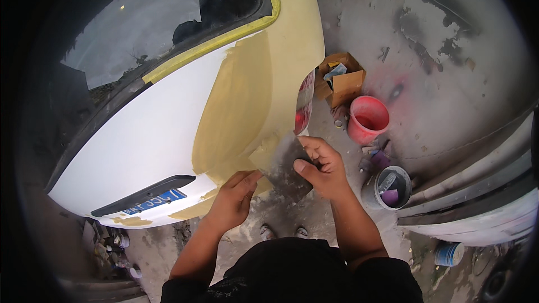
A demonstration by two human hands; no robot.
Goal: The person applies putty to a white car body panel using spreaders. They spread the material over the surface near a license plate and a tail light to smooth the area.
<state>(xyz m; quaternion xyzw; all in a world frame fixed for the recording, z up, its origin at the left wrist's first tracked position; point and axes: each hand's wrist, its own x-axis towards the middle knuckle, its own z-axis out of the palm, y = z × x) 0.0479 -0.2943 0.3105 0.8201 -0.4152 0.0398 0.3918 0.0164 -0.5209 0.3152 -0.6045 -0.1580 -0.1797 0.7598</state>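
Between my hands is a dark grey, speckled sandpaper sheet (pixel 289 171), partly smeared by motion. My right hand (pixel 325 169) pinches its right side between thumb and fingers. My left hand (pixel 233 197) is closed, with the fingertips at the sheet's left edge. Just beyond the hands stands the rear of a white vehicle (pixel 163 118). Broad tan coated patches (pixel 238 101) cover its corner and lower edge, and yellow tape (pixel 208 50) borders the window. The red tail light (pixel 304 104) shows above my right hand.
Right of the vehicle stand an opened cardboard box (pixel 347 87), a red bucket (pixel 368 126) and a grey bucket (pixel 370 192) with items inside. A blue-striped can (pixel 449 254) lies near pale curved panels (pixel 477 213) at right. Assorted clutter (pixel 104 247) sits at lower left.
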